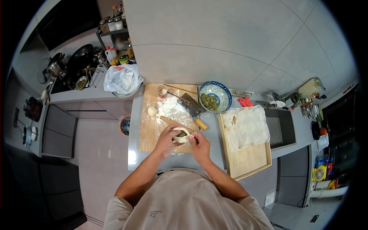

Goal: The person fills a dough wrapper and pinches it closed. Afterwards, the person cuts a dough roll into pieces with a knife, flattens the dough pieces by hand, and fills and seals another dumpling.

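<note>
Over the near part of the wooden board (147, 138), both hands hold a dough wrapper (181, 140) folded up around a green filling (181, 133). My left hand (166, 140) cups it from the left with curled fingers. At its right edge, my right hand (200, 147) pinches the rim between thumb and fingers. A rolling pin (167, 120) lies just beyond, partly hidden by the hands. Farther back on the board are loose flour (172, 109), a dough ball (152, 111) and a small cup (161, 90). A dark-bladed cleaver (191, 105) rests at the board's right side.
A patterned bowl (228, 94) with green filling (209, 102) stands behind the cleaver. To the right, a wooden tray (245, 165) carries a floury white cloth (249, 126), beside the sink (274, 128). A plastic bag (122, 78) sits at the back left.
</note>
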A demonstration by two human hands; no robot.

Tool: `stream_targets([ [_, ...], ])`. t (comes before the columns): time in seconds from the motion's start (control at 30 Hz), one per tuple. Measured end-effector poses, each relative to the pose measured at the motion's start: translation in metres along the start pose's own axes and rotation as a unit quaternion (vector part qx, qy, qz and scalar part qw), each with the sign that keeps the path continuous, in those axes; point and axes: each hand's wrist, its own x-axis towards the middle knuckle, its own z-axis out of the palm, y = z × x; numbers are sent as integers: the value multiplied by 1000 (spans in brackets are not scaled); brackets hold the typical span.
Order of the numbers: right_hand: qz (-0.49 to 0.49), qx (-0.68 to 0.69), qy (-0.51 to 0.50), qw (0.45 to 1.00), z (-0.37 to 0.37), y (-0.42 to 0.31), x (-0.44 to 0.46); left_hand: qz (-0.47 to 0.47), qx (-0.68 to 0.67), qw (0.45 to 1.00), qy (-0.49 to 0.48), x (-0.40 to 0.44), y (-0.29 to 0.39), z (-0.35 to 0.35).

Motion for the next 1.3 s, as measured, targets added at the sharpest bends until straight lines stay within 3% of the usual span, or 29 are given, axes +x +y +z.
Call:
stream_targets([
  [0.07,182,240,-19,953,7,8,1,-7,-171,985,-12,0,-11,2],
  [0.1,183,240,-20,953,8,11,0,-6,-192,981,-5,-5,-10,10],
  [0.2,103,145,-84,980,10,13,-3,57,-166,984,8,0,-21,10],
  [0.27,45,64,-10,997,8,5,-4,74,-124,989,14,2,-25,10],
  [0.4,21,33,25,999,4,-11,7,102,-78,992,-2,2,-21,10],
  [0.47,-73,-17,7,997,1,-7,9,91,-61,994,-2,2,-18,10],
  [0.5,-72,-17,7,997,0,-2,11,80,-45,996,-1,3,-17,9],
  [0.57,-227,-75,-3,971,-1,6,14,91,5,996,-14,14,-23,-1],
  [0.67,-304,-86,-73,946,-9,7,16,88,88,992,-34,17,-22,-10],
  [0.7,-303,-86,-73,946,-8,1,13,74,122,989,-42,16,-20,-11],
  [0.77,-54,-14,-47,997,-7,-11,6,90,141,985,-36,15,-18,-8],
  [0.83,-47,-3,-47,998,-8,-20,11,106,160,981,-30,13,-12,-5],
  [0.9,-39,7,-45,998,-7,-16,14,46,86,995,-31,12,-7,-5],
  [0.97,-205,-41,-23,978,-6,-1,16,70,134,988,-43,16,-10,-8],
  [1.0,-205,-41,-22,978,-9,0,16,94,180,978,-54,16,-10,-9],
  [1.07,-295,-84,-74,949,-15,1,16,83,201,974,-61,18,-9,-11],
  [1.23,-186,-3,-60,981,-8,-5,16,78,314,942,-87,22,6,-12],
  [1.3,-164,20,-51,985,-6,-6,15,142,356,918,-98,22,12,-10],
])
